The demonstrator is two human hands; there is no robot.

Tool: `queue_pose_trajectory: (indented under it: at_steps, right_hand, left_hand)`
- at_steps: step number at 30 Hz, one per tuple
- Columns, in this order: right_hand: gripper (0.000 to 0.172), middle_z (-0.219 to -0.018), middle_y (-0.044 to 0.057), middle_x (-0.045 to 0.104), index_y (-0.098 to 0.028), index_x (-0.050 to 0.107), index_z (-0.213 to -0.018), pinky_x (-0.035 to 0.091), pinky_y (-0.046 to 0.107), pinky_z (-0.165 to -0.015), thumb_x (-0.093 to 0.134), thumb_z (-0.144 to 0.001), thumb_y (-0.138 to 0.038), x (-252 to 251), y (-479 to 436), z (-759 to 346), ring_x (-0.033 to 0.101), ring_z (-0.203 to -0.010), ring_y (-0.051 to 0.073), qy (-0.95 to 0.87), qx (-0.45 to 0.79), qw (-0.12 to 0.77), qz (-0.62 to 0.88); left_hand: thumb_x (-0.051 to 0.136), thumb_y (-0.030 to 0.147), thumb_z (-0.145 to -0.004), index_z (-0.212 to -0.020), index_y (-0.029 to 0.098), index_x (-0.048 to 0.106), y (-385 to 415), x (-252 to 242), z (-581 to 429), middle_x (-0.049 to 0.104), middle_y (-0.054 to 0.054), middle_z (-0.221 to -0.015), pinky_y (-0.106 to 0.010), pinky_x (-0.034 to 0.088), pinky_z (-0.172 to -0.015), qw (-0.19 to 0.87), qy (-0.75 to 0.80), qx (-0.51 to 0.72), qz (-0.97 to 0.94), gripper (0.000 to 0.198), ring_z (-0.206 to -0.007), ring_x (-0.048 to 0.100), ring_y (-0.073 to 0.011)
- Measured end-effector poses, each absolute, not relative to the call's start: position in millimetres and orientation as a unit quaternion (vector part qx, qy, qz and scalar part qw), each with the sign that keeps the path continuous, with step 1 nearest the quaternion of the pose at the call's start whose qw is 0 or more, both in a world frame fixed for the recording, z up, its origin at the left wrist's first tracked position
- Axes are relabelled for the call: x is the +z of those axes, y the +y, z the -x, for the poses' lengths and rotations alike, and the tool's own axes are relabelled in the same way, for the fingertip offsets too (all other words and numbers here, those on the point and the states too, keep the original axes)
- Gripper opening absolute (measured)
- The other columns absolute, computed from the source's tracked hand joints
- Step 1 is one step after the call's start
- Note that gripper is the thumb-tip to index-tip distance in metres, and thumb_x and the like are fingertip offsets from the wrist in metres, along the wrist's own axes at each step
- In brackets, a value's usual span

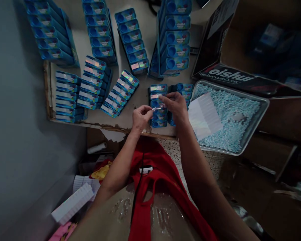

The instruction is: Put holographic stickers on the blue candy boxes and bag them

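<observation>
My left hand pinches the end of a narrow shiny sticker above a row of small blue candy boxes near the table's front edge. My right hand hovers over the same row, thumb and fingers pressed together beside a silvery sticker. Whether they grip that sticker or only touch it I cannot tell. On the far box of this row lies another shiny sticker. A second row of blue boxes, partly hidden by my right hand, stands just right of it.
Several more blue-box rows fill the table's left and back, many bearing shiny stickers. On the right, a metal tray holds pale blue pellets and a white sticker sheet. Behind it stands an open black carton.
</observation>
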State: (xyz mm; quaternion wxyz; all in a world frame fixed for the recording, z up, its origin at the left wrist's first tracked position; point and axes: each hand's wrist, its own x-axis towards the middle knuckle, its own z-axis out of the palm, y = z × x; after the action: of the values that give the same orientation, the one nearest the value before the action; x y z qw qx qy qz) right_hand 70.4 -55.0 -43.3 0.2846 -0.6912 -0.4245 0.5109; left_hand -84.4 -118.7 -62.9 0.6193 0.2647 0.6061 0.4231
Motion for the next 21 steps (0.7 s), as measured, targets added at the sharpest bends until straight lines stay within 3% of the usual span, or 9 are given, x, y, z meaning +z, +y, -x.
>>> queue_pose_trajectory:
  at_steps: [3,8,12,21]
  right_hand:
    - [0.053,-0.069,-0.004,0.064,-0.024,0.054,-0.096,0.049,0.031,-0.063,0.086,-0.065,-0.052,-36,-60,-72,0.063,-0.065,0.017,-0.395,0.534,0.288,0.69]
    - [0.041,-0.074,-0.004,0.068,-0.024,0.057,-0.105,0.052,0.035,-0.072,0.078,-0.07,-0.034,-15,-59,-74,0.066,-0.071,0.019,-0.519,0.482,0.199,0.677]
    - [0.034,-0.081,-0.002,0.071,-0.023,0.06,-0.107,0.052,0.035,-0.074,0.068,-0.074,-0.027,-4,-60,-72,0.066,-0.073,0.019,-0.57,0.452,0.148,0.67]
    - [0.024,-0.077,-0.001,0.072,-0.023,0.061,-0.097,0.054,0.035,-0.076,0.07,-0.076,-0.031,-10,-75,-77,0.07,-0.074,0.019,-0.546,0.47,0.192,0.666]
  left_hand:
    - [0.069,0.026,-0.07,-0.073,0.019,0.063,-116,-60,93,0.062,0.001,-0.068,-0.026,0.047,-0.061,0.562,0.623,0.385,-0.384,0.01,-0.063,0.057,-0.0133]
    - [0.069,0.02,-0.07,-0.073,0.021,0.057,-113,-52,101,0.06,0.0,-0.075,-0.027,0.043,-0.065,0.477,0.625,0.306,-0.538,0.012,-0.067,0.052,-0.0137]
    - [0.067,0.021,-0.072,-0.072,0.022,0.056,-111,-53,105,0.059,0.0,-0.073,-0.028,0.042,-0.064,0.479,0.615,0.288,-0.556,0.011,-0.067,0.053,-0.0151]
    - [0.068,0.025,-0.076,-0.076,0.021,0.066,-95,-60,133,0.064,-0.001,-0.074,-0.029,0.038,-0.062,0.532,0.548,0.194,-0.616,0.005,-0.066,0.053,-0.0157]
